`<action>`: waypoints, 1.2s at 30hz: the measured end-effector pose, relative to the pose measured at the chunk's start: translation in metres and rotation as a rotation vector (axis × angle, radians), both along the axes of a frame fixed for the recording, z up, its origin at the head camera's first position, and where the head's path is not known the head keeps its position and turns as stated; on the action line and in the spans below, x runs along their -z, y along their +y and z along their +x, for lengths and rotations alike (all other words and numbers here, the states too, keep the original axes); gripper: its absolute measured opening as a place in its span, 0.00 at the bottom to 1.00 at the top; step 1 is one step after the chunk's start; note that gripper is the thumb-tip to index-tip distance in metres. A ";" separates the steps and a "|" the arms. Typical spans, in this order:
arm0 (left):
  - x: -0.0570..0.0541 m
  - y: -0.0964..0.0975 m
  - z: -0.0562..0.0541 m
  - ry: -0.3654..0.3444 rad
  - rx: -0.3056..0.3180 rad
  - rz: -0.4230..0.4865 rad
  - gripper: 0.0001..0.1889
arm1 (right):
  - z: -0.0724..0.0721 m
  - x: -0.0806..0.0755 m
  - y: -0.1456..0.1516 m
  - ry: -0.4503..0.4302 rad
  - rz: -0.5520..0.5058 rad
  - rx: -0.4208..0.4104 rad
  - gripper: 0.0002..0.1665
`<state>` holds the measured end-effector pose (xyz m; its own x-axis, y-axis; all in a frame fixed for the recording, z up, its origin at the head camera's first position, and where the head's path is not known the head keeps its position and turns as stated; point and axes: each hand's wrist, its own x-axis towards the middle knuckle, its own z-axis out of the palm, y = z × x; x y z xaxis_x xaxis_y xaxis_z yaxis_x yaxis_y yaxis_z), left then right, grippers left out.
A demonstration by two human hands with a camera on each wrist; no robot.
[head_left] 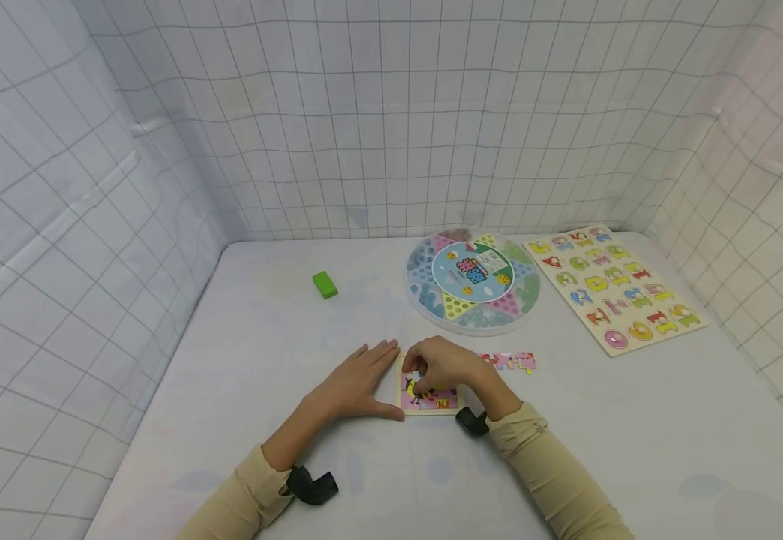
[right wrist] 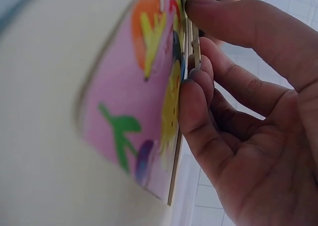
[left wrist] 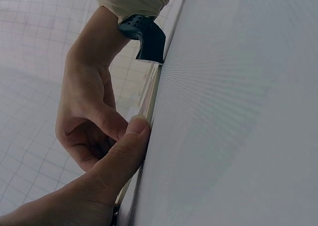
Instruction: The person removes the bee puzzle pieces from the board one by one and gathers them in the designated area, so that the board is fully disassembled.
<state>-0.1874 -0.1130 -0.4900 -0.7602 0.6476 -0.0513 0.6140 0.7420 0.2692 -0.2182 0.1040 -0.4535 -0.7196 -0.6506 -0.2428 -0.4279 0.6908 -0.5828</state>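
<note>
The left hand (head_left: pixel 354 384) lies flat, fingers straight, its thumb braced against the small puzzle board (head_left: pixel 430 399). The right hand (head_left: pixel 448 365) – fingers curled – pinches a puzzle piece (right wrist: pixel 185 35) on that board.

The small square wooden puzzle board (head_left: pixel 430 397) has a pink face with yellow, orange and green shapes and a pale rim. Loose pink puzzle pieces (head_left: pixel 509 361) lie on the pale grey worktop (head_left: pixel 634 435). The small block (head_left: pixel 325 284) is bright green. Both sleeves (head_left: pixel 553 472) are beige.
</note>
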 end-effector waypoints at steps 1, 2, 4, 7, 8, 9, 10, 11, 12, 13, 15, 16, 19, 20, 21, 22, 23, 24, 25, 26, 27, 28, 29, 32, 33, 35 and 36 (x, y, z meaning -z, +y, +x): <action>0.000 0.000 0.000 0.000 0.000 0.002 0.60 | 0.000 0.000 0.001 0.005 -0.007 -0.004 0.14; -0.001 0.000 0.000 0.000 -0.001 0.004 0.60 | -0.001 0.000 0.001 0.008 -0.014 -0.007 0.14; -0.001 0.000 0.001 0.001 -0.002 0.002 0.60 | -0.002 0.000 0.004 0.015 -0.033 -0.015 0.15; -0.002 0.000 0.002 0.003 -0.001 0.010 0.60 | -0.003 -0.001 0.007 0.011 -0.078 -0.024 0.16; -0.003 0.000 0.002 0.005 -0.001 0.007 0.60 | -0.003 -0.002 0.008 0.001 -0.088 -0.024 0.17; -0.003 0.000 0.002 0.007 -0.001 0.003 0.60 | -0.003 -0.003 0.008 -0.007 -0.099 -0.024 0.17; -0.003 0.000 0.002 0.007 -0.001 0.004 0.60 | -0.004 -0.003 0.009 -0.015 -0.110 -0.026 0.18; -0.003 0.000 0.002 0.007 0.000 0.004 0.60 | -0.004 -0.004 0.010 -0.021 -0.117 -0.025 0.18; -0.003 0.000 0.002 0.006 0.000 0.002 0.60 | -0.004 -0.005 0.010 -0.027 -0.123 -0.025 0.18; -0.003 0.001 0.001 0.005 -0.001 0.000 0.60 | -0.004 -0.005 0.011 -0.031 -0.125 -0.026 0.18; -0.003 0.001 0.001 0.003 -0.002 -0.001 0.60 | -0.004 -0.006 0.011 -0.032 -0.126 -0.029 0.18; -0.003 0.001 0.001 0.000 -0.002 0.002 0.60 | -0.004 -0.006 0.011 -0.032 -0.127 -0.031 0.18; -0.003 0.001 0.001 0.000 -0.002 0.002 0.60 | -0.004 -0.007 0.011 -0.030 -0.120 -0.034 0.17; -0.002 0.001 0.001 0.001 -0.002 0.003 0.60 | -0.005 -0.007 0.011 -0.029 -0.118 -0.035 0.17; -0.002 0.001 0.001 0.004 -0.002 0.001 0.60 | -0.005 -0.007 0.011 -0.030 -0.118 -0.036 0.17; -0.002 0.001 0.001 0.006 -0.002 0.001 0.60 | -0.005 -0.008 0.011 -0.029 -0.117 -0.037 0.17; -0.002 0.001 0.001 0.007 -0.002 -0.001 0.60 | -0.005 -0.007 0.010 -0.028 -0.114 -0.038 0.17; -0.002 0.001 0.001 0.008 -0.003 -0.002 0.60 | -0.005 -0.007 0.010 -0.029 -0.113 -0.038 0.17; -0.002 0.001 0.001 0.007 -0.003 -0.003 0.60 | -0.006 -0.007 0.010 -0.030 -0.113 -0.039 0.17; -0.001 0.001 0.001 0.007 -0.004 -0.004 0.60 | -0.006 -0.007 0.010 -0.033 -0.113 -0.039 0.17; -0.001 0.001 0.001 0.004 -0.004 -0.006 0.60 | -0.006 -0.007 0.010 -0.035 -0.112 -0.038 0.17; -0.001 0.001 0.001 0.000 -0.005 -0.006 0.60 | -0.006 -0.006 0.010 -0.036 -0.112 -0.038 0.17; -0.001 0.001 0.001 -0.003 -0.006 -0.006 0.60 | -0.006 -0.005 0.010 -0.038 -0.110 -0.037 0.17; -0.002 0.001 0.001 -0.010 -0.006 -0.008 0.61 | -0.006 -0.004 0.010 -0.041 -0.106 -0.035 0.18; -0.002 0.001 0.001 -0.011 -0.006 -0.007 0.60 | -0.006 -0.004 0.010 -0.039 -0.105 -0.037 0.17; -0.002 0.001 0.001 -0.009 -0.006 -0.008 0.60 | -0.005 -0.004 0.010 -0.034 -0.101 -0.039 0.17; -0.002 0.001 0.001 -0.006 -0.005 -0.011 0.60 | -0.005 -0.004 0.010 -0.028 -0.101 -0.043 0.17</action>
<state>-0.1869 -0.1121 -0.4882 -0.7630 0.6433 -0.0630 0.6087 0.7479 0.2647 -0.2233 0.1141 -0.4495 -0.6847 -0.7026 -0.1939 -0.4385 0.6096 -0.6604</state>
